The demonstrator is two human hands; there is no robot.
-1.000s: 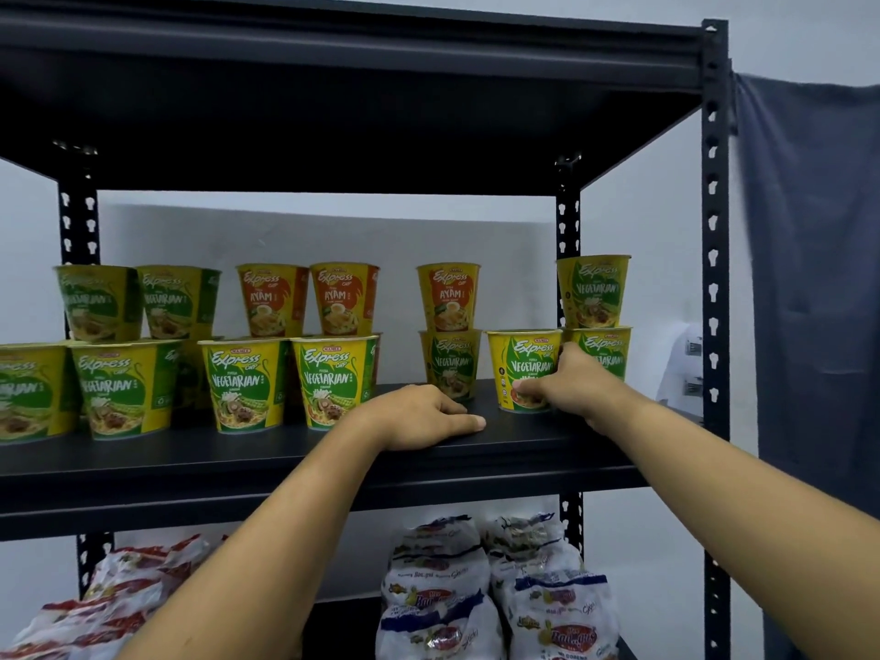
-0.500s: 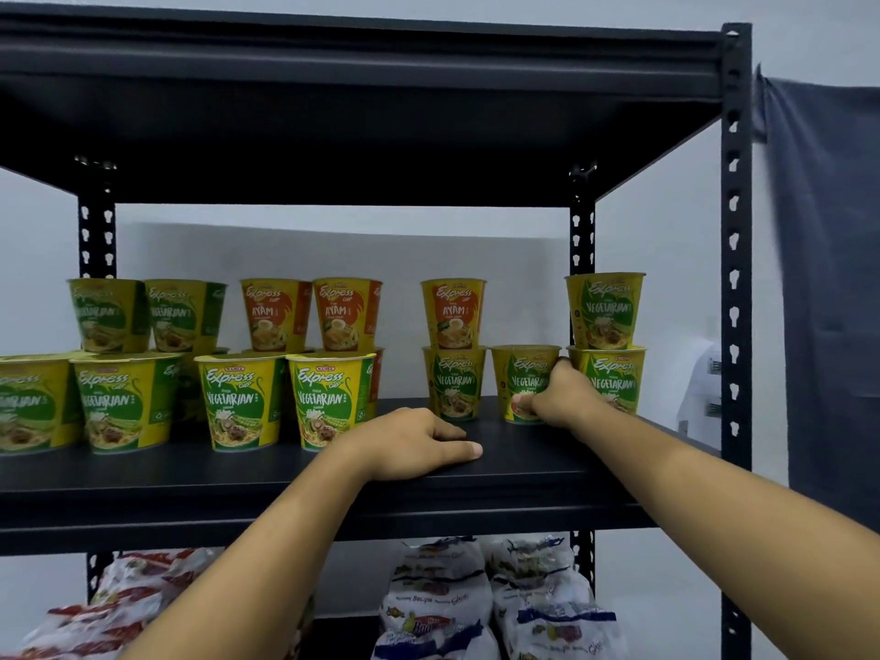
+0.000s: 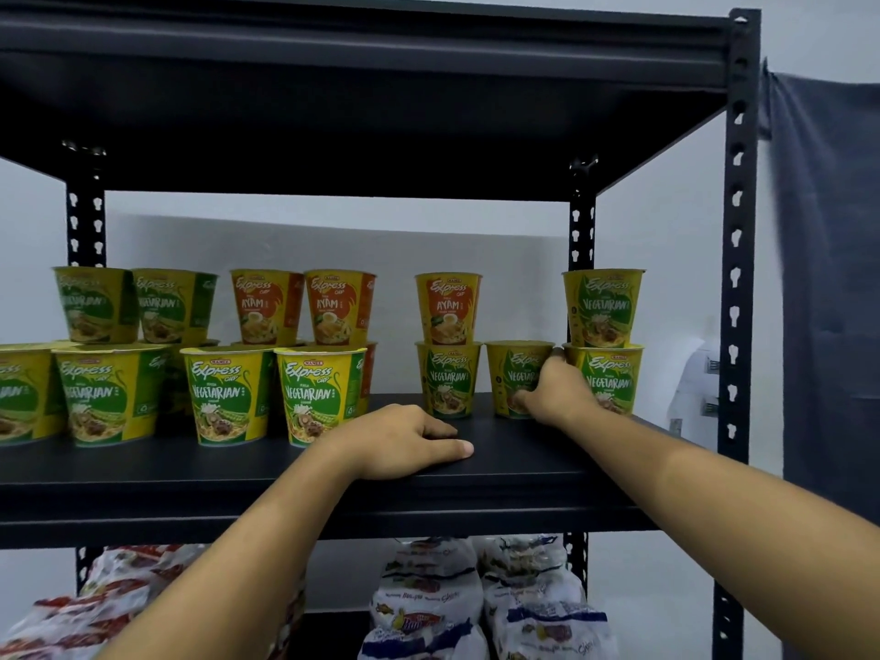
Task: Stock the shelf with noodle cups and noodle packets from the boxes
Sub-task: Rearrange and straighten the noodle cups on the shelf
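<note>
Right hand: our right hand [image 3: 557,395] wraps the right side of a Vegetarian cup [image 3: 514,373]. The thumb sits low on its front and the fingers curl round its flank up to the rim.
Cup position: the Vegetarian cup stands upright toward the back of the middle shelf [image 3: 547,464], between the left stack [image 3: 447,378] and the right stack [image 3: 612,373]. It is just beside both, and we cannot tell whether it touches either.
Left hand: our left hand [image 3: 405,438] lies palm down on the shelf's front part with fingers loosely extended. It holds nothing and is nearer to us than the gripped cup.
Other stock: front-row cups [image 3: 228,395] stand to the left, with more cups in two tiers behind them.
Lower level: white packets [image 3: 428,602] lie below the gripped cup and red packets [image 3: 95,593] lie at the left.
Hidden: our hand covers the cup's right half and part of the right stack's bottom cup.
Cut off: the leftmost cup runs out of frame, and the packets are cropped at the bottom edge.
Hard to read: the print on the packets is blurred.
</note>
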